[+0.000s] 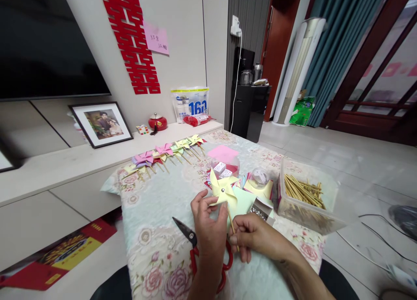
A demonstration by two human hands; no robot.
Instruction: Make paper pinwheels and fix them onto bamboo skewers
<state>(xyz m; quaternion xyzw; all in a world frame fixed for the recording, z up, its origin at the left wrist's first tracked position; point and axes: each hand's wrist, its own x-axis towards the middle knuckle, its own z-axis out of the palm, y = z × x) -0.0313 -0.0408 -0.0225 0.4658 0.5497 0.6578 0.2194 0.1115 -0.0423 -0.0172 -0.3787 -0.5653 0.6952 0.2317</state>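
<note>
A pale yellow paper pinwheel point(223, 189) with a silver pin at its centre stands upright on a thin wooden stick point(231, 221). My left hand point(210, 219) pinches the pinwheel's lower edge near the top of the stick. Lower down, the fingers of my right hand point(249, 237) are closed around the stick. Beneath my left hand lie scissors point(187, 232) with red handles and dark blades, partly hidden by the hand and wrist. Just beyond my right hand, a small open box point(261, 209) holds shiny metal pins.
Several finished pinwheels point(164, 149) lie in a row along the table's far left edge. A clear plastic bin point(306, 217) of wooden sticks stands at right. Pink paper point(223, 152), a round clear container point(259, 177) and coloured sheets lie behind the pinwheel on the flowered tablecloth point(156, 204).
</note>
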